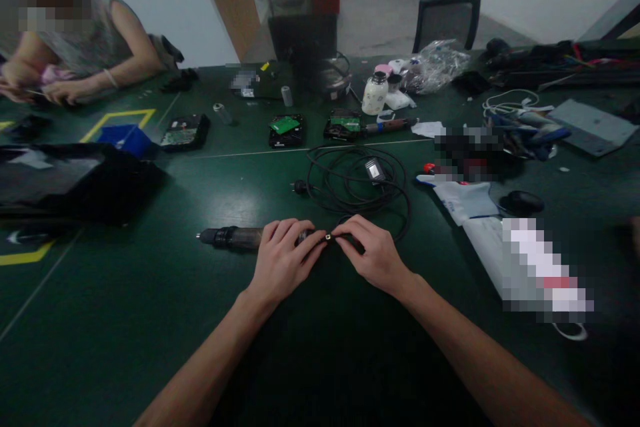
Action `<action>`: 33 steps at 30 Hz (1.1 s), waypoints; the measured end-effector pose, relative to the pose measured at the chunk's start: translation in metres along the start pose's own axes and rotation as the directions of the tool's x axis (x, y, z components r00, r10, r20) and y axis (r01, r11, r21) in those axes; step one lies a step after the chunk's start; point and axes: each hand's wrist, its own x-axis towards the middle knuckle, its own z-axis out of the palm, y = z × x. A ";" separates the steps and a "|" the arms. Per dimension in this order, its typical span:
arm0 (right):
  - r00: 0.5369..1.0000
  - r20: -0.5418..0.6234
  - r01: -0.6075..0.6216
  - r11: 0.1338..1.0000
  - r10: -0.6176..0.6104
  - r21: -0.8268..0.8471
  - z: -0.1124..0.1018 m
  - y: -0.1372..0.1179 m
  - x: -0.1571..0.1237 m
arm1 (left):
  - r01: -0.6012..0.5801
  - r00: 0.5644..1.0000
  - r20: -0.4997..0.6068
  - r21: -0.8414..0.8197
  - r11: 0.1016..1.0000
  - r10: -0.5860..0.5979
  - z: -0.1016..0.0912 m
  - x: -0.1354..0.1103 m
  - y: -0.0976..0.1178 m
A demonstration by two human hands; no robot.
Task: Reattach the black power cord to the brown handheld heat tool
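Observation:
A dark electric screwdriver [231, 237] lies on the green table [125, 320], its tip pointing left. My left hand [285, 259] is closed over its rear end. My right hand [373, 253] pinches the black cable's connector [329, 237] right at the tool's back end; the two hands almost touch there. The cable runs up into a loose black coil [360, 183] with a small adapter box [375, 170] and a plug [299, 187].
Three opened hard drives [286, 130] [343, 125] [184, 132] lie further back, with a white bottle [375, 93], a blue bin [125, 138], a black mouse [521, 202] and cluttered tools at right. Another person's arms [75, 83] work at far left. A black case [70, 180] sits left.

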 end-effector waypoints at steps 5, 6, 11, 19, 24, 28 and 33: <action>0.999 0.033 -0.010 0.999 0.011 -0.031 0.000 -0.001 0.000 | -0.002 1.000 -0.001 0.020 1.000 0.002 0.000 0.001 0.001; 0.999 0.038 -0.019 0.999 0.021 -0.041 0.000 -0.001 0.000 | -0.006 1.000 0.001 0.021 1.000 0.005 0.000 0.001 0.001; 0.998 0.049 -0.029 0.998 0.032 -0.057 0.000 -0.002 0.000 | -0.058 0.997 0.047 0.018 0.998 0.057 0.000 0.003 0.003; 0.998 0.058 -0.029 0.998 0.032 -0.053 0.000 -0.003 0.001 | -0.076 0.995 0.058 0.000 0.997 0.076 0.001 0.002 0.002; 0.996 0.078 -0.039 0.998 0.043 -0.048 -0.001 -0.004 0.002 | -0.080 0.996 0.042 -0.016 0.997 0.081 0.002 0.002 0.001; 0.995 0.082 -0.045 0.997 0.050 -0.065 -0.001 -0.005 0.002 | -0.079 0.996 0.038 -0.027 0.997 0.080 0.002 0.002 0.001; 0.995 0.084 -0.051 0.994 0.058 -0.092 -0.001 -0.005 0.002 | -0.044 0.998 0.037 -0.048 0.998 0.046 0.001 0.003 0.001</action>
